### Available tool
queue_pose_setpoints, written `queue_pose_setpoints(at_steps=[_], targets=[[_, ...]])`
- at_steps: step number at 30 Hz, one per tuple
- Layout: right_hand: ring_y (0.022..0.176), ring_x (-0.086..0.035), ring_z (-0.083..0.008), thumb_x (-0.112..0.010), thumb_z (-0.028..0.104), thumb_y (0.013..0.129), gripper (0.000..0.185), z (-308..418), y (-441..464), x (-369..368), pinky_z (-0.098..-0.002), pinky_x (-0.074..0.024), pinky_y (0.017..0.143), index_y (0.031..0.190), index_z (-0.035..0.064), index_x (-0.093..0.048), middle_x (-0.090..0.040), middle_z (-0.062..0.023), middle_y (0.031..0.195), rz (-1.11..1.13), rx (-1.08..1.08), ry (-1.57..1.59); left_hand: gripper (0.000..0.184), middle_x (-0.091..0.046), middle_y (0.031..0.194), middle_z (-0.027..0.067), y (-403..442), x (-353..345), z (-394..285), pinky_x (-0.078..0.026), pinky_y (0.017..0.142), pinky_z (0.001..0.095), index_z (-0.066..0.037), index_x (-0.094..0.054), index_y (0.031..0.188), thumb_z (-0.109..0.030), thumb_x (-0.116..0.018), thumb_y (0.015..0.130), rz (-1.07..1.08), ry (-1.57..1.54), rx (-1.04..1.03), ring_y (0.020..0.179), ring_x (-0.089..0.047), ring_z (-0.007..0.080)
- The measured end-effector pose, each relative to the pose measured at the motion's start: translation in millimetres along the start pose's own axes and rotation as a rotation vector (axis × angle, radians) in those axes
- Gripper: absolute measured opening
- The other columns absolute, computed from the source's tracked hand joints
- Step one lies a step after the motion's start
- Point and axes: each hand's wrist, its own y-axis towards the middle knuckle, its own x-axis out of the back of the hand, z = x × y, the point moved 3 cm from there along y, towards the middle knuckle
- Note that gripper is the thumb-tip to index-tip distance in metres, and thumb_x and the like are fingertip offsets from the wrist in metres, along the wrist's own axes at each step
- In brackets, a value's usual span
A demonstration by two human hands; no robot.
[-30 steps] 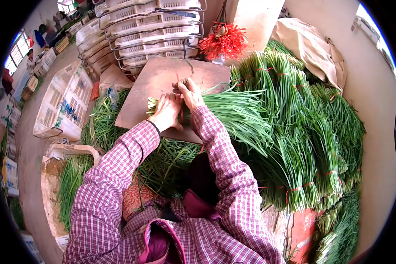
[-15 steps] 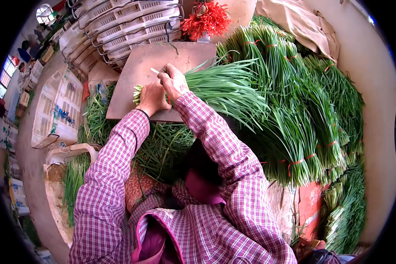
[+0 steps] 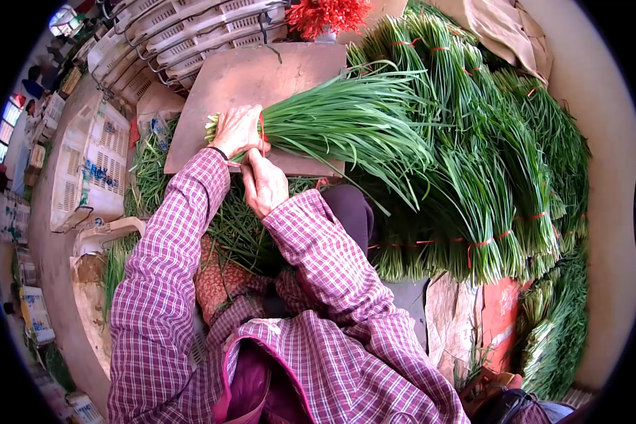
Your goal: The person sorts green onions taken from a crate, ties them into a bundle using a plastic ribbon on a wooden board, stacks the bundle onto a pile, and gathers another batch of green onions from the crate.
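A bunch of garlic chives lies across a brown board, its pale cut ends to the left and its green leaves fanned out to the right. My left hand is closed around the bunch near those ends. Just right of that hand, a red tie runs around the stems. Below the bunch, at the board's near edge, my right hand is closed, pinching the tie where it comes down. Its fingertips are partly hidden.
Tied bunches of chives are heaped to the right. Red ties hang in a cluster behind the board. White crates are stacked at the back left, and another crate stands on the floor. Loose leaves lie below the board.
My right hand has moved down from above the stems to below the bunch, drawing the red tie around it. My left hand still holds the bunch. The view has shifted slightly.
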Motion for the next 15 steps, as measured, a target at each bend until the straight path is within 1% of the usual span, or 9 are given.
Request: queue_pose_setpoints(at_steps=[4,5,6,8,9,10,12,13,15], targets=[[0.079,-0.061,-0.0347,-0.055,0.013,0.090,0.010,1,2,20,-0.0409,-0.0482,0.071,0.096,0.0045,-0.053,-0.060,-0.0164,0.080,0.084,-0.044,-0.107,0.060,-0.067,0.087,0.0160,0,9,1,-0.048,0.070,0.0451,-0.007,-0.061,0.093,-0.036,-0.082,0.045,0.034,-0.062,0.079,0.084,-0.064,0.0365],[0.081,-0.061,-0.0325,-0.055,0.015,0.091,0.014,5,0,30,-0.0387,-0.0486,0.073,0.098,0.0039,-0.055,-0.060,-0.0154,0.082,0.082,0.016,-0.060,0.059,-0.067,0.087,0.0164,-6,22,-3,-0.049,0.072,0.0426,-0.008,-0.064,0.093,-0.037,-0.082,0.046,0.060,-0.105,0.129,0.085,-0.064,0.0350],[0.082,-0.062,-0.0303,-0.056,0.018,0.092,0.017,8,-7,40,-0.0365,-0.0489,0.075,0.100,0.0033,-0.056,-0.060,-0.0143,0.083,0.082,0.069,-0.008,0.053,-0.068,0.085,0.0117,-13,33,-3,-0.048,0.075,0.0370,-0.008,-0.066,0.095,-0.033,-0.082,0.052,0.126,-0.216,0.143,0.084,-0.065,0.0262],[0.087,-0.063,-0.0242,-0.058,0.025,0.093,0.027,4,-29,56,-0.0340,-0.0485,0.080,0.105,0.0009,-0.059,-0.064,-0.0127,0.093,0.189,-0.104,-0.049,0.047,-0.067,0.086,0.0069,-34,41,6,-0.046,0.077,0.0309,-0.005,-0.066,0.099,-0.026,-0.081,0.059,0.214,-0.693,0.176,0.083,-0.062,0.0164],[0.099,-0.060,-0.0276,-0.059,0.035,0.091,0.043,-4,-35,61,-0.0354,-0.0462,0.087,0.113,-0.0016,-0.056,-0.062,-0.0176,0.103,0.270,-0.279,0.067,0.040,-0.066,0.087,0.0041,-51,50,1,-0.045,0.077,0.0274,-0.001,-0.065,0.099,-0.020,-0.079,0.066,0.276,-0.997,0.243,0.084,-0.059,0.0117],[0.110,-0.057,-0.0309,-0.060,0.044,0.089,0.059,-15,-40,60,-0.0369,-0.0438,0.094,0.122,-0.0042,-0.052,-0.061,-0.0225,0.114,0.357,-0.450,0.177,0.047,-0.067,0.093,0.0056,-65,53,5,-0.049,0.080,0.0313,0.000,-0.064,0.105,-0.025,-0.079,0.068,0.326,-1.114,0.291,0.087,-0.063,0.0169],[0.122,-0.049,-0.0311,-0.060,0.048,0.089,0.076,-45,-43,41,-0.0365,-0.0389,0.101,0.132,-0.0102,-0.040,-0.052,-0.0284,0.127,0.259,-0.413,0.313,0.049,-0.066,0.092,0.0071,-105,64,-10,-0.049,0.082,0.0307,0.001,-0.060,0.110,-0.024,-0.078,0.072,0.301,-1.530,0.373,0.086,-0.063,0.0162],[0.128,-0.042,-0.0334,-0.060,0.047,0.089,0.082,-26,-35,38,-0.0388,-0.0357,0.104,0.138,-0.0112,-0.029,-0.043,-0.0295,0.135,0.279,-0.483,0.492,0.050,-0.066,0.094,0.0066,-120,55,-7,-0.049,0.084,0.0307,0.000,-0.059,0.112,-0.023,-0.078,0.073,0.316,-1.632,0.409,0.088,-0.062,0.0158],[0.126,-0.042,-0.0291,-0.062,0.040,0.089,0.076,-5,-17,28,-0.0379,-0.0342,0.105,0.138,-0.0084,-0.028,-0.043,-0.0234,0.135,0.351,-0.411,0.606,0.051,-0.065,0.101,0.0061,-148,42,-4,-0.048,0.088,0.0308,-0.001,-0.057,0.116,-0.022,-0.077,0.074,0.274,-1.742,0.387,0.094,-0.061,0.0157]])
